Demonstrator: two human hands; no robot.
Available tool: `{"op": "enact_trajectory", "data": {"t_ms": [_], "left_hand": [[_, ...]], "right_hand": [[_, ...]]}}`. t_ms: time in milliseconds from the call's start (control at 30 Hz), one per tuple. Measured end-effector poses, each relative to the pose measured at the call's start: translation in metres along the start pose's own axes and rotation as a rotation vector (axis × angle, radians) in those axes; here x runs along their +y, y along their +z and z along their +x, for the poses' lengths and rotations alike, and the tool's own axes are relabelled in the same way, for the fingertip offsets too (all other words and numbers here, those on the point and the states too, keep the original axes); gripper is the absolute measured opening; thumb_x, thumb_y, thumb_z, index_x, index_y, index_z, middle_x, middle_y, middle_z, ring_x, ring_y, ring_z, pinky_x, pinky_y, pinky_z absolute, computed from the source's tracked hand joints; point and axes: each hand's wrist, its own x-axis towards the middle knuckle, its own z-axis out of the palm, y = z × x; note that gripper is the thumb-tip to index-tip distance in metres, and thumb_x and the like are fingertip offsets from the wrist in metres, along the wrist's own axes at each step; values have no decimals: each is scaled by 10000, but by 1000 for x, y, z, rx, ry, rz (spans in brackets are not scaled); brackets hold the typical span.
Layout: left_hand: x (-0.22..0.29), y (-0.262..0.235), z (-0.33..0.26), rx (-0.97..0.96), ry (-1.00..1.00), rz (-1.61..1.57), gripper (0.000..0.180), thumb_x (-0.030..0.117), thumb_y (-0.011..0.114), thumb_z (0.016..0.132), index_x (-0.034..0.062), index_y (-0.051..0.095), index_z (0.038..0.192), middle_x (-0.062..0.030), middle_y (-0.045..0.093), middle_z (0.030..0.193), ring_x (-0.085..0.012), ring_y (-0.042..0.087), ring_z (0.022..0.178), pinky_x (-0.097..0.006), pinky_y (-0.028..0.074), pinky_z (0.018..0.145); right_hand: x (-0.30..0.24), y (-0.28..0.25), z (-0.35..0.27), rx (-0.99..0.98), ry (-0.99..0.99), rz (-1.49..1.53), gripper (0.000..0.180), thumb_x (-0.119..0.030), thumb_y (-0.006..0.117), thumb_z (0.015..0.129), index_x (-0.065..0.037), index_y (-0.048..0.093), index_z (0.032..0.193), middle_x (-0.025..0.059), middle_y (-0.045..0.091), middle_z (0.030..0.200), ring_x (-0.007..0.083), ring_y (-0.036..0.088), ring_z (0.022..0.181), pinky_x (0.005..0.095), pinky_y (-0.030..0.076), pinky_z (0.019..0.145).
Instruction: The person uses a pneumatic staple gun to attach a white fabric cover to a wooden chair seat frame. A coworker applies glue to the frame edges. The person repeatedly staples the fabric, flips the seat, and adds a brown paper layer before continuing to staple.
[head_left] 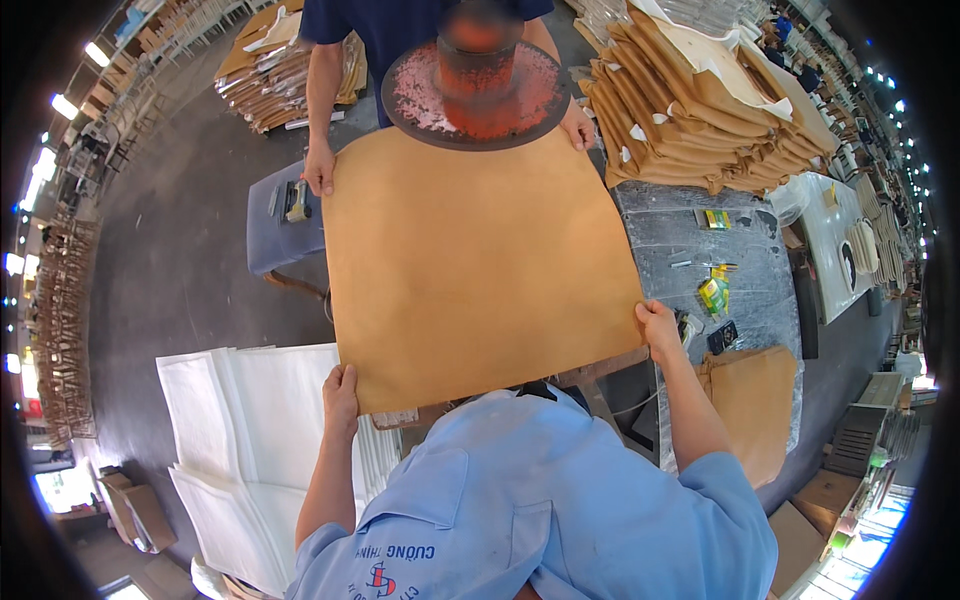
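A broad tan sheet (480,270), like leather or smooth fabric, stretches flat in front of me. My left hand (341,398) grips its near left corner, thumb on top. On the near right corner, my right hand (657,330) is closed with the thumb over the edge. Across from me a person in a dark blue shirt (350,20) holds the far side, one hand (319,168) at the left corner and the other (578,128) at the right. A round, worn red and black metal disc (475,95) hangs over the sheet's far edge and hides part of it.
White padding sheets (250,430) are stacked at my left. A blue padded seat (285,220) carries a tool. On the right, a grey table (670,230) bears small yellow-green boxes (714,295) and tan pieces (750,405). Tan covers (690,110) are piled at the far right.
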Motion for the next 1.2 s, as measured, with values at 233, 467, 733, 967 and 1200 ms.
{"op": "enact_trajectory", "data": {"t_ms": [233, 467, 733, 967, 1200], "left_hand": [[-13, -2, -2, -29, -10, -90, 233, 243, 588, 1120, 17, 646, 1115, -24, 692, 1007, -87, 633, 886, -262, 545, 811], [-19, -1, 2, -64, 78, -195, 204, 211, 590, 1115, 24, 648, 1055, -3, 665, 944, -72, 582, 850, -253, 509, 780], [-20, -3, 7, -87, 93, -204, 216, 230, 598, 1115, 30, 651, 1055, 14, 661, 927, -61, 576, 823, -244, 500, 754], [-4, -10, 5, 121, 255, 310, 210, 183, 658, 1050, 10, 651, 1169, -91, 676, 1071, -197, 642, 959, -373, 544, 863], [34, 124, -40, -136, 1013, 781, 447, 196, 754, 923, 78, 674, 1347, -173, 581, 1474, -429, 457, 1422, -580, 346, 1192]], "right_hand": [[4, -2, -2, -25, -19, 64, 153, -175, 666, 1047, -35, 701, 997, 7, 690, 906, 117, 607, 836, 309, 486, 775], [12, -3, -6, -44, -37, 120, 147, -166, 662, 1052, -29, 696, 1011, 6, 694, 906, 117, 621, 841, 300, 493, 780], [20, 2, -13, -19, -48, 214, 121, -160, 655, 1063, -48, 685, 1026, 4, 691, 906, 115, 627, 800, 300, 507, 745], [17, 12, -7, 27, -129, 179, 106, -144, 660, 1050, -53, 685, 1001, -11, 661, 830, 101, 591, 732, 285, 472, 680], [18, 9, -1, 58, -125, 166, 124, -149, 659, 1051, -56, 681, 971, -18, 642, 805, 93, 575, 703, 280, 459, 655]]}}
